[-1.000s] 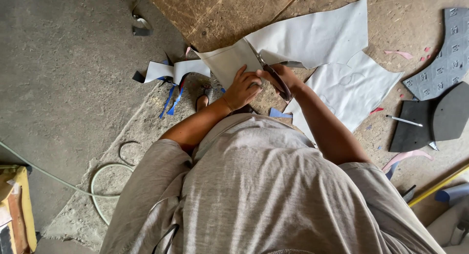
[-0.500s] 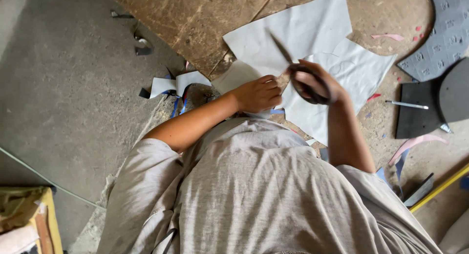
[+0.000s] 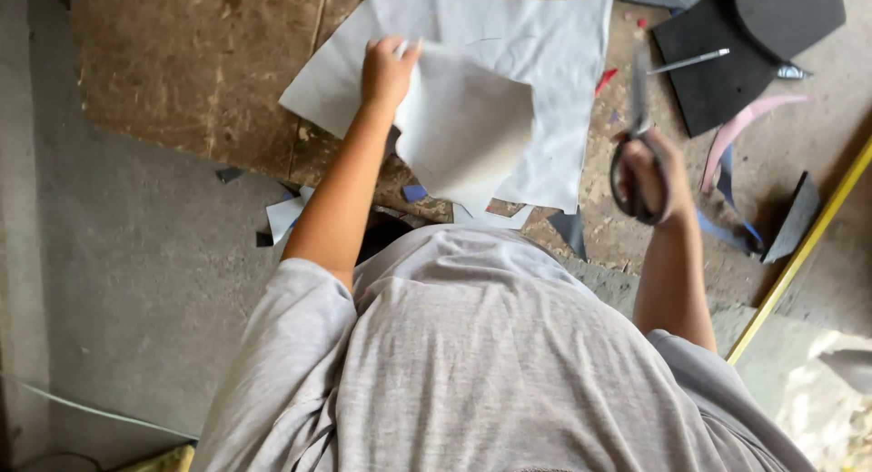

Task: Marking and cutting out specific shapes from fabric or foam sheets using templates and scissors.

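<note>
My left hand [image 3: 386, 72] is stretched forward and grips a cut piece of pale grey sheet [image 3: 463, 122], lifted above a larger pale grey sheet [image 3: 545, 36] lying on the brown board. My right hand [image 3: 649, 172] is off to the right, holding black-handled scissors [image 3: 636, 136] with the blades pointing away from me, over bare board. The scissors are apart from the sheet. My grey shirt fills the lower part of the view.
Black foam pieces [image 3: 727, 63] lie at the top right with a pen [image 3: 686, 61] on them. A pink strip [image 3: 740, 131], blue scraps, a dark offcut [image 3: 795, 219] and a yellow rule [image 3: 799, 254] lie at right. White scraps [image 3: 283, 216] sit on the grey concrete floor at left.
My hands were together cutting the sheet. Now they are apart: the left has lifted a cut piece forward, the right has swung out to the right with the scissors.
</note>
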